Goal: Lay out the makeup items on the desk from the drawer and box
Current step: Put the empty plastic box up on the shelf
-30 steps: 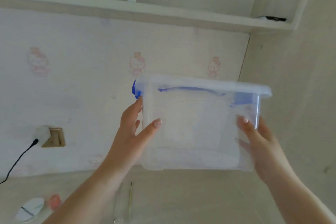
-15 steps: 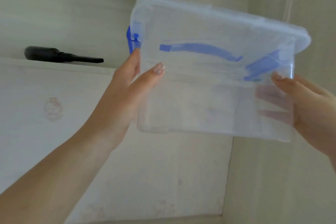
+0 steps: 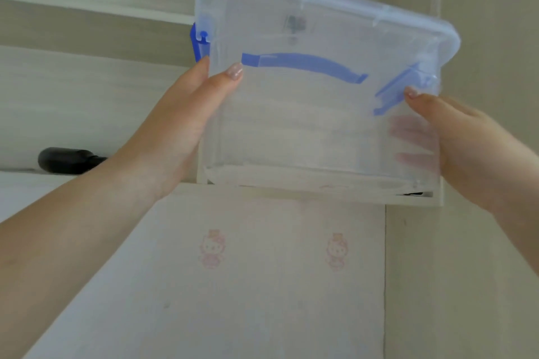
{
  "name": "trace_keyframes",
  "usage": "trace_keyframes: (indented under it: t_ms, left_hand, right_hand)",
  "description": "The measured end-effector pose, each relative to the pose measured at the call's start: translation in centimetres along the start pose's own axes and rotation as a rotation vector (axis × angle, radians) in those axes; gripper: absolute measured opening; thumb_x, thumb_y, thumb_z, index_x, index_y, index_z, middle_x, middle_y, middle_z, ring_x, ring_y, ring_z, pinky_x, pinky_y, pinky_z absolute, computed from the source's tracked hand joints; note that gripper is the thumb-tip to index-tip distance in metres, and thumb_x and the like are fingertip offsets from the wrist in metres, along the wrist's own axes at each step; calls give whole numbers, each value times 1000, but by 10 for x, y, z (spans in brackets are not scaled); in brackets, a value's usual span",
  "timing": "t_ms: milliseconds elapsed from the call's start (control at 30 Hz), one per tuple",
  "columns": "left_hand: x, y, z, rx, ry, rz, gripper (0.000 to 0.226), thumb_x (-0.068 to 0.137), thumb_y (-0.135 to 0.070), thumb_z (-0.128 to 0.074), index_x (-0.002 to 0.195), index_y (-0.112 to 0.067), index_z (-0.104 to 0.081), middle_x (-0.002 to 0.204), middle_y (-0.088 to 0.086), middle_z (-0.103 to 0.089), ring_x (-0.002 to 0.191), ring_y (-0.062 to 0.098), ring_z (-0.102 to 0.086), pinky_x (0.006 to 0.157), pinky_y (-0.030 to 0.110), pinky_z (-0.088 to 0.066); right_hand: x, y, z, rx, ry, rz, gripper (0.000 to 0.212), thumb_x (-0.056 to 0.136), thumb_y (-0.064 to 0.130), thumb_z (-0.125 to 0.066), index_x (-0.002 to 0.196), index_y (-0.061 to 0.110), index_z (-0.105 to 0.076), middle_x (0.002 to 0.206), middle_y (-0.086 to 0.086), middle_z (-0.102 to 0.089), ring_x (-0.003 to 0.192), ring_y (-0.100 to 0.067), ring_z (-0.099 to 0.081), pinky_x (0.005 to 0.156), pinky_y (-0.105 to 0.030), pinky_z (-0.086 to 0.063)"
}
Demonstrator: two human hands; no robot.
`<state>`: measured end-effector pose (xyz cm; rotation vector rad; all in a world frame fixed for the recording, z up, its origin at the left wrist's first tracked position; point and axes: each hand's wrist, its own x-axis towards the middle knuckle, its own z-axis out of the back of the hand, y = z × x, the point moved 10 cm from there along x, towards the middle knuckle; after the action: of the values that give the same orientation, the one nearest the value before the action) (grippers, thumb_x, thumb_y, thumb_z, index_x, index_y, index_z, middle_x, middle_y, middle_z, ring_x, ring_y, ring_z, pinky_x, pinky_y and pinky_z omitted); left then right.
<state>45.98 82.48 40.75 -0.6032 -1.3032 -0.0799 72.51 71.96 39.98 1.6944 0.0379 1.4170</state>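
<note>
A clear plastic box with a lid, blue side clips and a blue carry handle fills the upper middle of the head view, held up in front of the shelves. My left hand grips its left end, thumb on the near wall. My right hand grips its right end, with the fingers showing through the plastic. The box looks empty inside. Its bottom edge is level with the front of a shelf. The desk and the makeup items are out of view.
White shelving runs above and behind the box. A black object lies on the shelf to the left. Below is a wall panel with faint pink cat prints; a side wall stands at the right.
Both hands have raised the box from just above the desk up to shelf height, and the view has tilted upward. The grip on both ends is unchanged.
</note>
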Motion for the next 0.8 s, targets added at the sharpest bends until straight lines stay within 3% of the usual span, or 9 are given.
trace_keyframes:
  t_ms: [100, 200, 267, 333, 400, 533, 633, 800]
  left_hand:
    - [16, 6, 4, 34, -6, -8, 24, 87, -41, -48, 94, -53, -67, 102, -30, -68, 95, -15, -61, 70, 15, -51]
    - [31, 22, 11, 93, -24, 10, 32, 82, -46, -51, 111, -46, -63, 113, -24, -67, 105, -8, -61, 81, 29, -41]
    - [36, 39, 17, 101, -57, 46, 41, 80, -47, -56, 120, -40, -59, 120, -22, -64, 110, -5, -59, 86, 29, -40]
    - [36, 56, 22, 54, -72, 63, 35, 85, -37, -60, 121, -37, -59, 119, -22, -65, 109, -5, -60, 86, 24, -45]
    - [33, 70, 20, 30, -56, 82, 33, 93, -24, -57, 125, -32, -58, 122, -20, -64, 111, -3, -60, 89, 22, -46]
    - [32, 78, 8, 51, 13, 51, 41, 98, -14, -47, 138, -22, -45, 139, -10, -53, 128, 8, -49, 111, 37, -34]
    - [36, 84, 0, 63, 16, 72, 44, 98, -12, -46, 141, -19, -40, 142, -8, -50, 131, 8, -46, 114, 40, -31]
    - [32, 111, -7, 88, 28, 155, 44, 99, -14, -45, 141, -24, -41, 137, -14, -53, 126, 2, -49, 113, 34, -33]
  right_hand:
    - [17, -3, -6, 1, 11, 24, 50, 69, 61, -63, 112, 34, -61, 116, 14, -64, 107, -10, -59, 86, -39, -49]
    - [34, -12, -10, 19, -23, 46, 56, 73, 60, -63, 122, 34, -54, 119, 14, -59, 110, -9, -56, 84, -35, -48]
    - [44, -23, -15, 14, -24, 61, 56, 76, 59, -61, 125, 35, -50, 122, 16, -56, 112, -7, -54, 83, -34, -48]
    - [53, -36, -21, 0, -16, 63, 54, 79, 57, -60, 127, 37, -48, 121, 20, -56, 114, -4, -53, 85, -34, -48]
    - [61, -52, -26, -14, -18, 61, 47, 83, 53, -59, 125, 38, -47, 114, 25, -57, 112, 0, -53, 89, -35, -47]
    - [71, -78, -36, 24, -14, 62, 36, 88, 44, -55, 122, 40, -44, 118, 21, -56, 114, -4, -52, 97, -40, -45]
    - [75, -95, -32, 65, -28, 56, 39, 88, 44, -55, 125, 41, -42, 124, 21, -53, 118, -6, -50, 96, -40, -44]
    - [82, -117, -30, 29, -14, 39, 14, 88, 44, -57, 98, 52, -53, 99, 39, -61, 102, 5, -57, 99, -42, -44]
